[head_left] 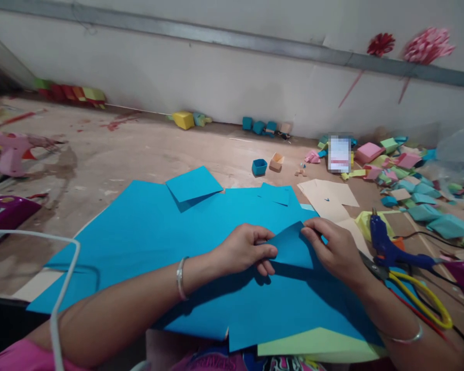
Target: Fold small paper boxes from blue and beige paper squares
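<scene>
A small piece of blue paper (294, 247) is held up between both hands, above large sheets of the same blue paper (139, 232). My left hand (251, 250) pinches its left end between thumb and fingers. At its upper right corner, my right hand (330, 245) grips the paper with thumb and fingertips. A cut blue piece (194, 184) lies on the big sheets farther back, and smaller blue cut pieces (275, 194) lie to its right. Beside my right wrist are scissors with yellow handles (421, 296), partly hidden by the arm.
A blue glue gun (394, 247) stands at the right; a pink glue gun (13, 152) lies far left. Small folded paper boxes (259, 166) sit behind the sheets, with a colourful pile (421, 190) at right. A white cable (67, 283) crosses the lower left. A wall (216, 77) bounds the back.
</scene>
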Demonstrator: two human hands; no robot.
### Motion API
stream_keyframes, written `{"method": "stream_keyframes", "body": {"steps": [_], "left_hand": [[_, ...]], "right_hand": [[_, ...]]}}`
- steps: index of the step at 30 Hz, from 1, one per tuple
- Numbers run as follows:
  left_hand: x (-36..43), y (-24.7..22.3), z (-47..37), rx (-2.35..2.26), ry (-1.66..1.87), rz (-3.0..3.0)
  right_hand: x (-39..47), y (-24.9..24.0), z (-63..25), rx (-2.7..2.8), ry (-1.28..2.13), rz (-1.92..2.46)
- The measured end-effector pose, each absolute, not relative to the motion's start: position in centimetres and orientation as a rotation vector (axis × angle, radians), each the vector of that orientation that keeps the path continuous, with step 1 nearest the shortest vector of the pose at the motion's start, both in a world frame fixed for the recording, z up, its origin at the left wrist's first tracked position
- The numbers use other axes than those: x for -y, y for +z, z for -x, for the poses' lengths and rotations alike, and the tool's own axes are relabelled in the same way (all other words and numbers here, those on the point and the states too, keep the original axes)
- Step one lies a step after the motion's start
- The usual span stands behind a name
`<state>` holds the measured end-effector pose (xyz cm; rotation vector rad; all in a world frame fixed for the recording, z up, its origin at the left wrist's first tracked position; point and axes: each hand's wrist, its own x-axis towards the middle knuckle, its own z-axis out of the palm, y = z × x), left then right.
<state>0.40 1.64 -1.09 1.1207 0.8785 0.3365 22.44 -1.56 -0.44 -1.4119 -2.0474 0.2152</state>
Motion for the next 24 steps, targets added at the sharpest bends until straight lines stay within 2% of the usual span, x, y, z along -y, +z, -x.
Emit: {"method": "stream_keyframes", "body": {"steps": [12,24], "left_hand": [[-1.67,-0.87,-0.29,-0.882,0.350,-1.106],[-1.70,-0.64,-0.32,-0.885,0.334,-1.087]], "right_hand": [[0.90,-0.55,-22.91,1.997,0.312,1.534],[0.81,-0.59,-23.07,2.003,0.262,1.516]]}}
